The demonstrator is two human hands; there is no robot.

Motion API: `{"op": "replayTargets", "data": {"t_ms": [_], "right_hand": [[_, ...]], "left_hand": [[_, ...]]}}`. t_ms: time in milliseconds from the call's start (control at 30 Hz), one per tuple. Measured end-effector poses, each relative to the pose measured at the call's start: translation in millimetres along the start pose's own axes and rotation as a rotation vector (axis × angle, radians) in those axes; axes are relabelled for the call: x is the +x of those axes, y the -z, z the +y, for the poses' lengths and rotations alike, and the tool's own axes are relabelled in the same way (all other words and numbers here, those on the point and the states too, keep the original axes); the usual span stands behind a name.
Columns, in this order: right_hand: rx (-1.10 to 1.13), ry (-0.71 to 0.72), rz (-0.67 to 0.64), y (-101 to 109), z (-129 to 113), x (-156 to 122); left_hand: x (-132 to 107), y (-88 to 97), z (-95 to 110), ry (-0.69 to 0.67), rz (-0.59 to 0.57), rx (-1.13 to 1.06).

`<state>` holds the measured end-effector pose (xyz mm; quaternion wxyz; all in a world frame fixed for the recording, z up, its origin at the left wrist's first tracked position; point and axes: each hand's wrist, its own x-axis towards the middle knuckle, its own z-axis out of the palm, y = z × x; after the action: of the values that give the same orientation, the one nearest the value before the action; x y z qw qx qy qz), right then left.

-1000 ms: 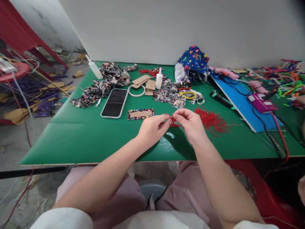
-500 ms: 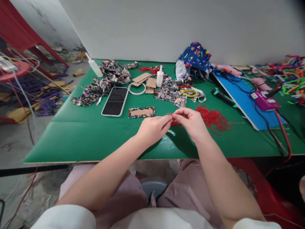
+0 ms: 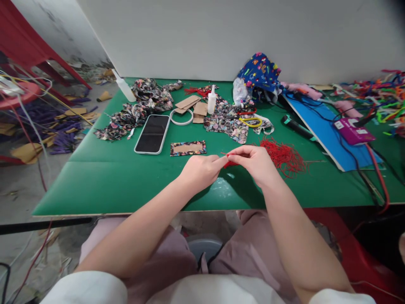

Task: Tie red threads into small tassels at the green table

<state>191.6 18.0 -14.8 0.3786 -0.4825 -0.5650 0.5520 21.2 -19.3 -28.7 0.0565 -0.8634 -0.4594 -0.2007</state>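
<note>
Red threads [image 3: 231, 164]: small bunch pinched between both hands over the worktop [image 3: 126, 181], near the loose red pile [image 3: 283, 158]
Left-hand grip [image 3: 201, 171]: clamped on the threads
Right-hand grip [image 3: 254, 161]: finger and thumb together on them
Fingertips [image 3: 234, 151]: meeting now, a small gap between hands a second ago
Floral-edged card [image 3: 188, 148]: unmoved beside them

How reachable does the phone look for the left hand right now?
Probably yes: the phone lies beyond it to the left, and the card near the path is flat. But the left hand seems to hold red thread with the right hand, so it would likely have to let go.
</note>
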Motion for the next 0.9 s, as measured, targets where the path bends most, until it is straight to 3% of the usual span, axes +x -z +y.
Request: {"op": "replayTargets", "data": {"t_ms": [233, 367, 500, 733, 900], "right_hand": [[-0.117, 0.034, -0.073, 3, -1, -1], [-0.095, 0.053, -0.114, 2, 1, 0], [-0.007, 0.062, -0.115, 1, 3, 1], [0.067, 0.114, 0.01, 0, 2, 2], [0.097, 0.151, 0.079, 4, 2, 3]], "left_hand": [[-1, -2.1, 0, -0.021, -0.022, 0.072], [1, -2.1, 2, 0.027, -0.018, 0.003], [5, -2.4, 4, 0.124, 0.044, -0.183], [12, -1.0, 3, 0.419, 0.196, -0.649], [15, -4.6, -4, 0.5, 0.367, -0.872]]}}
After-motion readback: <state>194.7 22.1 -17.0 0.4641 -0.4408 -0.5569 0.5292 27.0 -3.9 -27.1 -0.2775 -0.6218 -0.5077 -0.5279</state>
